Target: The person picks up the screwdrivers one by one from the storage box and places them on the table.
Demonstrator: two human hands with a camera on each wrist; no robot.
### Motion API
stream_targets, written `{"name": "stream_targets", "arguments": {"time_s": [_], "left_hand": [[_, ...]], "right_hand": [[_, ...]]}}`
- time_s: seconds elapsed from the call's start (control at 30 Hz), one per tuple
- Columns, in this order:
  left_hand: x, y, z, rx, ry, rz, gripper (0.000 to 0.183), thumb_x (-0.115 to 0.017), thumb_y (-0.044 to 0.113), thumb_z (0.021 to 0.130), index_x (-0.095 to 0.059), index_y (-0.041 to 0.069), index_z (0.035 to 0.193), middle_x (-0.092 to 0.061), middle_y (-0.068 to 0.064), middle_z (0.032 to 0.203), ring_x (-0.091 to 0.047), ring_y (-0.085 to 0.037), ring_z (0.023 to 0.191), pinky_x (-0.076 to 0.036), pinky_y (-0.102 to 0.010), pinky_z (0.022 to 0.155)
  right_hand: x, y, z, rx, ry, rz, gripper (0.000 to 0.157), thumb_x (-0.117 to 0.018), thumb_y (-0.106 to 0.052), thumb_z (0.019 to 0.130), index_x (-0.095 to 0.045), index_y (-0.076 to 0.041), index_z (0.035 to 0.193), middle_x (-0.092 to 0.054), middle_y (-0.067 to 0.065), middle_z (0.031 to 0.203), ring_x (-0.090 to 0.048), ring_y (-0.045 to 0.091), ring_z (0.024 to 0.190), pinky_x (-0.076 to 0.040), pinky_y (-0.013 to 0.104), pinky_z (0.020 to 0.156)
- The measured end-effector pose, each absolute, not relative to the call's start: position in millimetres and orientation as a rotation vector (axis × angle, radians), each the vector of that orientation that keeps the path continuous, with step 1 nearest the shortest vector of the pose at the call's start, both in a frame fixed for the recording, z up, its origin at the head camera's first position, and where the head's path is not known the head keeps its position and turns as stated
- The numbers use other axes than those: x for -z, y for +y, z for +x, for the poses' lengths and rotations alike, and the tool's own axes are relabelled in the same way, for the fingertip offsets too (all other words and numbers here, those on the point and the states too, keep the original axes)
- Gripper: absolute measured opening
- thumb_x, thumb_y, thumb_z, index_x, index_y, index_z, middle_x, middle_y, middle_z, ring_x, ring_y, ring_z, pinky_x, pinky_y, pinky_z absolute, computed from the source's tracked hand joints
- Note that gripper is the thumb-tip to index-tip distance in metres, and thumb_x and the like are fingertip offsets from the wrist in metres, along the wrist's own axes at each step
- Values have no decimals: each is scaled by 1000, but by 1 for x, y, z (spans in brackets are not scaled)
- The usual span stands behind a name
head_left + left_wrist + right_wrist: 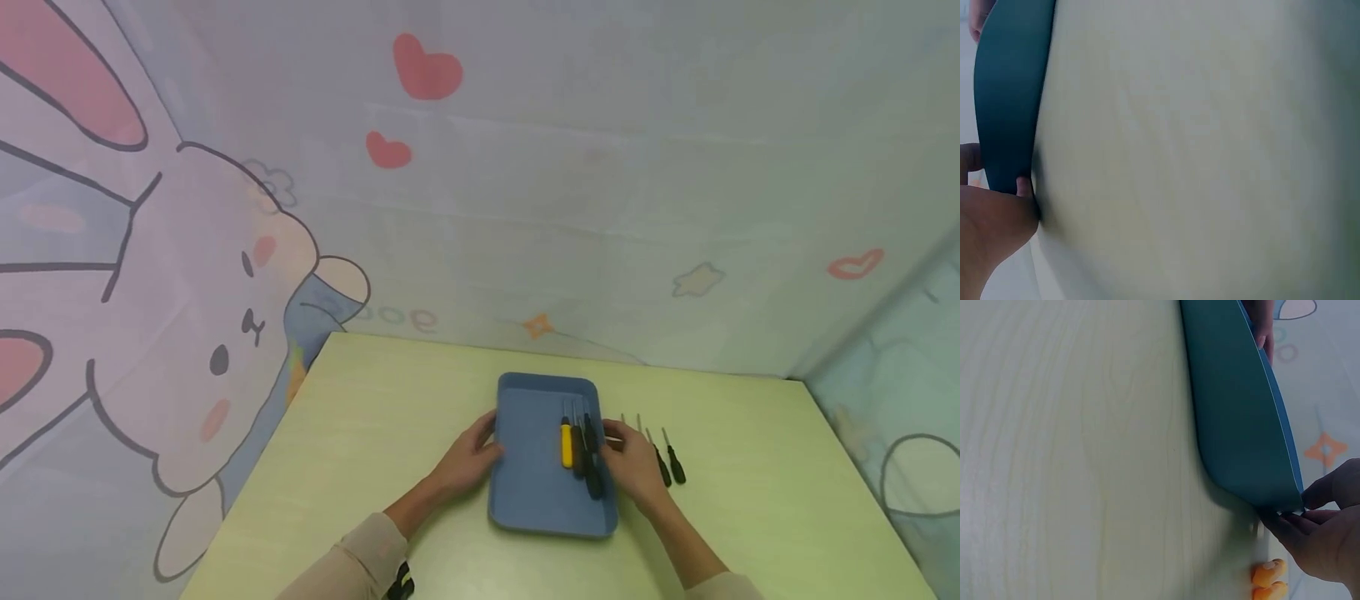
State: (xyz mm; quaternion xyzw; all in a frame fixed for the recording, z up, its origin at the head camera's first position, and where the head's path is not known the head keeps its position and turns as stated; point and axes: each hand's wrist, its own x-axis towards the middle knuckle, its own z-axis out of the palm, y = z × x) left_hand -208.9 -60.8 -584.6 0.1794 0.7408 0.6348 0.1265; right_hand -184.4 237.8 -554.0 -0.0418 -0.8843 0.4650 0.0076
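Note:
A blue rectangular tray (528, 500) lies on the table, its outer wall (1013, 94) filling the upper left of the left wrist view. My left hand (467, 463) grips its left rim, thumb over the edge. On the opposite rim my right hand (636, 468) pinches the tray between thumb and fingers, as the right wrist view shows at the tray's corner (1254, 481). Inside, along the right side, lie a yellow-handled screwdriver (566, 446) and several dark-handled screwdrivers (592, 479). Their tips point away from me.
Right of my right hand, several screwdrivers lie on the pale wood table (780, 492), one a black-handled screwdriver (677, 467); the hand partly hides others. Orange ends (1269, 581) show below it in the right wrist view. A black object (402, 581) is partly behind my left sleeve.

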Motion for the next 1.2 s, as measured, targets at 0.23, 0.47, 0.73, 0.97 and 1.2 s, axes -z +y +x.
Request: {"name": "stream_targets", "arguments": {"time_s": [0.23, 0.47, 0.73, 0.97, 1.2], "left_hand": [[577, -64, -211, -1808, 2141, 561, 66, -49, 0, 108, -18, -8, 165, -22, -26, 171, -21, -40, 159, -25, -51, 127], [572, -68, -214, -1798, 2140, 568, 66, -49, -3, 106, -19, -9, 164, -22, -27, 171, -21, -41, 159, -23, -52, 128], [565, -67, -217, -1804, 2199, 506, 68, -49, -6, 102, -20, -11, 163, -24, -29, 170, -24, -41, 158, -28, -50, 126], [561, -65, -214, -1775, 2377, 387, 71, -49, -4, 94, -29, -11, 161, -32, -31, 166, -33, -44, 154, -37, -52, 122], [566, -65, -214, -1742, 2437, 323, 67, -50, -3, 95, -33, -10, 159, -37, -30, 164, -39, -43, 151, -41, -51, 119]], "right_hand": [[552, 236, -185, -1437, -2755, -128, 49, -55, 0, 99, -55, 9, 147, -64, 29, 139, -65, 46, 126, -57, 55, 100], [552, 234, -185, -1456, -2720, -97, 49, -55, 2, 98, -56, 8, 147, -64, 28, 140, -66, 45, 125, -57, 54, 101], [550, 228, -185, -1466, -2678, -109, 48, -57, 1, 98, -59, 6, 146, -65, 26, 140, -67, 44, 124, -58, 54, 99], [556, 220, -191, -1507, -2639, -146, 50, -59, 0, 96, -60, 4, 145, -67, 24, 138, -69, 41, 121, -59, 53, 99], [564, 218, -193, -1539, -2627, -148, 50, -61, -1, 95, -61, 5, 144, -68, 24, 137, -68, 41, 123, -57, 53, 102]]}}
